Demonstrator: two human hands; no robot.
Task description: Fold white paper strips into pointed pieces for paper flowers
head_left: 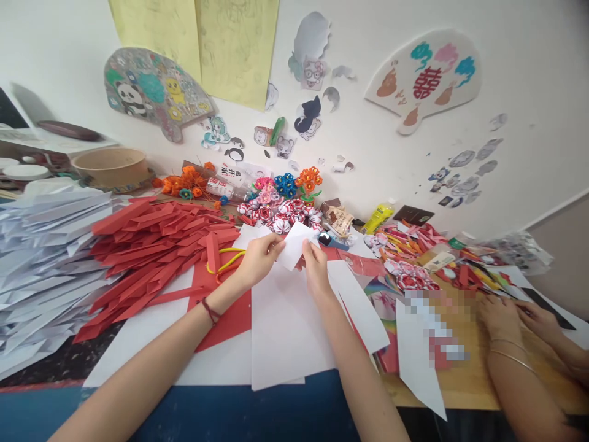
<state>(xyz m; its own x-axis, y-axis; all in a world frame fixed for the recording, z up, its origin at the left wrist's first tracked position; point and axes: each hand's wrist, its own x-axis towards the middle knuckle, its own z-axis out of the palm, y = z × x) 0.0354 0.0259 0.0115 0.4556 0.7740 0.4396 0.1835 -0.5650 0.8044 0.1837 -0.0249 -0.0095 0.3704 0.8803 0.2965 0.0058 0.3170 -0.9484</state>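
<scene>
Between my two hands is a small piece of white paper (294, 244), raised above the table. My left hand (262, 261) pinches its left edge between thumb and fingers. On the opposite edge, my right hand (315, 264) grips it the same way. Beneath them lie large white paper sheets (288, 331). A red paper sheet (230, 331) lies under my left forearm. Yellow-handled scissors (225, 263) rest just left of my left hand, partly covered by red paper.
Piles of folded red paper strips (156, 245) and folded white paper strips (41, 264) fill the left side. Red-and-white paper flowers (280, 215) stand behind my hands. At right, another person's hands (501, 319) rest over the wooden table (473, 387). A yellow bottle (380, 216) stands near the wall.
</scene>
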